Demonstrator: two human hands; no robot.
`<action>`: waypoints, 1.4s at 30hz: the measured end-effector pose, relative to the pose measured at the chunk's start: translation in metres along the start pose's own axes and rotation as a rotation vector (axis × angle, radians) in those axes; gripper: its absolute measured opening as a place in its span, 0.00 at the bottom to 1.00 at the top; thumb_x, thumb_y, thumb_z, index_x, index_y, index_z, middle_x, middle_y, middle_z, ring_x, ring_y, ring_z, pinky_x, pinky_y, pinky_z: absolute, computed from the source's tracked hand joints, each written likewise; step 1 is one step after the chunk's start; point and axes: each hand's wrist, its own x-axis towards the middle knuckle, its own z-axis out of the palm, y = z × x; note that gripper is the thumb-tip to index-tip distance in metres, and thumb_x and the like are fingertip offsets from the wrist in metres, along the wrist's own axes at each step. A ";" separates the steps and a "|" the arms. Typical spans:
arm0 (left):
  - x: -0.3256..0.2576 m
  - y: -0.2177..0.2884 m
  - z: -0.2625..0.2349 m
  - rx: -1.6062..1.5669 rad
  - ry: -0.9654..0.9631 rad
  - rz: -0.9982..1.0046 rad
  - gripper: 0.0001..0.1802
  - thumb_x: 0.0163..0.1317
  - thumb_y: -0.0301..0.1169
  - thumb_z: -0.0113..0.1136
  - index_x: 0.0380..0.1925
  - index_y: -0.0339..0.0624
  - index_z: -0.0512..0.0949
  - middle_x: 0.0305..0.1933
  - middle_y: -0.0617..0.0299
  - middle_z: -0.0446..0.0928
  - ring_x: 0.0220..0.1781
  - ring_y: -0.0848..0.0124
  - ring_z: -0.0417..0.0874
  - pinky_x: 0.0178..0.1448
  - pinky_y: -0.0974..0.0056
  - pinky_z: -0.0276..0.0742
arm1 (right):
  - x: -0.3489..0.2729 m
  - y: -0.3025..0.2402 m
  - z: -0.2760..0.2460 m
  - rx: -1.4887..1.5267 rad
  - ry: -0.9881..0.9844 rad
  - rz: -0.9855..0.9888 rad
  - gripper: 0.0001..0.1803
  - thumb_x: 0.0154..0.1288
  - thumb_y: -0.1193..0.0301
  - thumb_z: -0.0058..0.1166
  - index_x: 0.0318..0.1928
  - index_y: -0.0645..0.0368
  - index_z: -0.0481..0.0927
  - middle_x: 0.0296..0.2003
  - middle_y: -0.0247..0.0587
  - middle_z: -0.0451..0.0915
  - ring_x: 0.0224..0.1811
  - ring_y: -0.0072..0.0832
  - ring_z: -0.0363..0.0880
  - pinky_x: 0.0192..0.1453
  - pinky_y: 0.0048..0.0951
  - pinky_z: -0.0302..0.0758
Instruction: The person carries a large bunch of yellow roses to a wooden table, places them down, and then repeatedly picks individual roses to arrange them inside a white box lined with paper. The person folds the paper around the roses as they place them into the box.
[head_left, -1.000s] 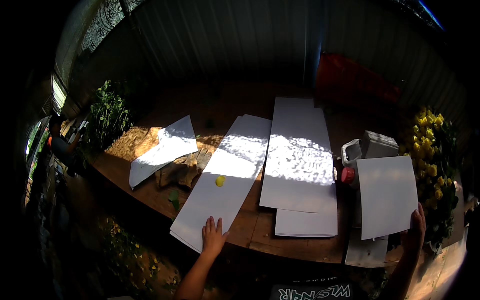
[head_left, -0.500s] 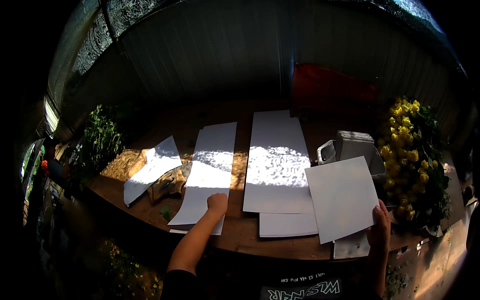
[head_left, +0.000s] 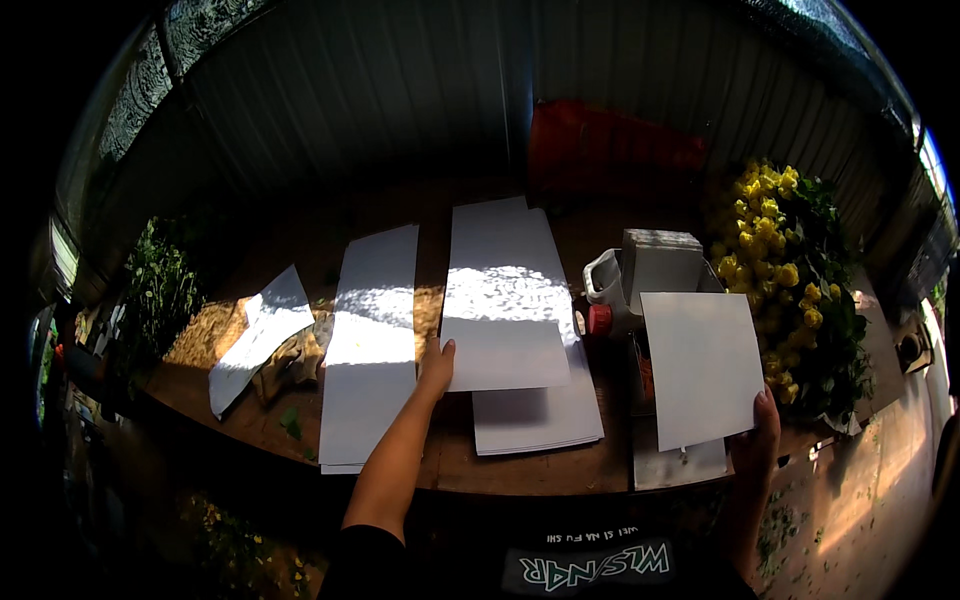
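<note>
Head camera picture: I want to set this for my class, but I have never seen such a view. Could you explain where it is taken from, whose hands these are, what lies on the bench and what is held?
The picture comes from a wide fisheye camera worn on a person's head, looking down, so straight edges bend near the rim. No machine is here: both forearms rising from the lower edge are the wearer's own.

A wooden bench carries several white paper sheets, a white container with a red cap and, at the right, a bunch of yellow flowers.

The left hand rests its fingers on the edge of a sheet in the middle stack. The right hand holds one white sheet by its lower corner, lifted above the bench.
</note>
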 end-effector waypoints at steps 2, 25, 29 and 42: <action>-0.023 0.028 -0.014 -0.138 -0.072 -0.046 0.21 0.59 0.42 0.45 0.39 0.31 0.67 0.39 0.43 0.72 0.43 0.50 0.73 0.45 0.54 0.67 | 0.003 0.000 0.002 0.017 0.033 -0.013 0.16 0.56 0.65 0.45 0.42 0.61 0.66 0.26 0.28 0.70 0.19 0.11 0.66 0.14 0.10 0.60; -0.178 -0.085 -0.132 1.031 -0.131 0.375 0.36 0.40 0.55 0.60 0.40 0.37 0.67 0.41 0.52 0.65 0.43 0.58 0.67 0.43 0.57 0.69 | -0.028 0.103 0.109 -0.011 -0.361 0.391 0.16 0.61 0.66 0.41 0.46 0.62 0.67 0.30 0.34 0.72 0.24 0.17 0.69 0.21 0.16 0.66; -0.161 -0.029 -0.109 1.024 -0.301 -0.040 0.48 0.41 0.67 0.49 0.51 0.38 0.59 0.50 0.43 0.56 0.48 0.52 0.62 0.44 0.50 0.68 | -0.028 0.104 0.104 0.033 -0.348 0.430 0.15 0.61 0.66 0.41 0.45 0.63 0.66 0.29 0.35 0.72 0.22 0.17 0.68 0.21 0.15 0.64; -0.130 0.095 -0.149 0.869 0.093 0.621 0.11 0.57 0.35 0.48 0.20 0.43 0.69 0.18 0.58 0.73 0.24 0.64 0.77 0.24 0.61 0.72 | -0.019 0.098 0.121 0.207 -0.136 0.356 0.13 0.61 0.62 0.42 0.41 0.57 0.66 0.30 0.32 0.70 0.24 0.19 0.65 0.27 0.19 0.65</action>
